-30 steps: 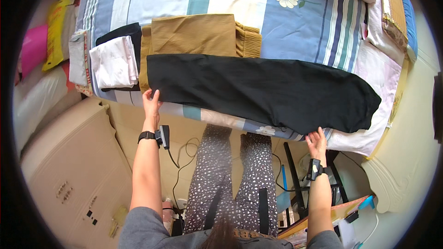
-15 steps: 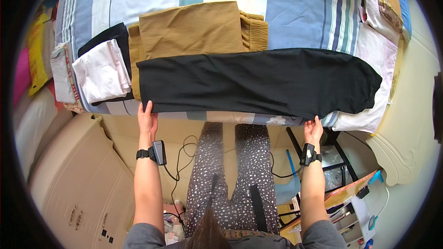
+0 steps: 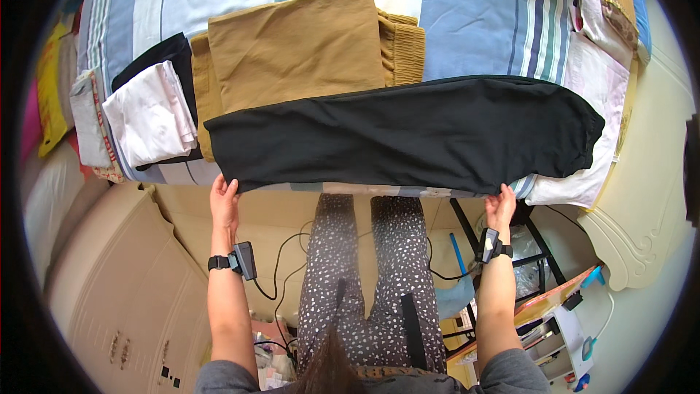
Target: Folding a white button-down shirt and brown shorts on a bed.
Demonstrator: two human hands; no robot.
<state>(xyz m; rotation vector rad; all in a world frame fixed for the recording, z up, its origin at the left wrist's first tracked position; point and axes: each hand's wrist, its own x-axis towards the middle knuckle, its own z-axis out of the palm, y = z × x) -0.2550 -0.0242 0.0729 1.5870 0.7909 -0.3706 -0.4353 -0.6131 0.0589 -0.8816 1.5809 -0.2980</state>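
A pair of black trousers (image 3: 394, 131) lies folded lengthwise along the near side of the bed, its gathered waistband toward the right. My left hand (image 3: 224, 201) pinches the near corner of the leg hem at the left end. Farther right, my right hand (image 3: 501, 206) has its fingers closed on the near edge, close to the waist end. Folded tan trousers (image 3: 292, 51) with a ribbed waistband lie behind and partly under the black cloth. To the left, a folded white garment (image 3: 149, 113) rests on a folded black one (image 3: 186, 66).
A striped, flowered sheet covers the bed (image 3: 467, 44). Grey folded cloth (image 3: 89, 120) lies at its left edge. A cream cabinet (image 3: 131, 284) stands at lower left; a black metal frame (image 3: 539, 248) and a small white shelf (image 3: 565, 346) are at lower right. Cables (image 3: 273, 270) hang from wrist devices.
My left hand has moved slightly left and toward me, pulling the hem corner along, so more of the tan trousers shows. My right hand stays nearly in place, still on the near edge.
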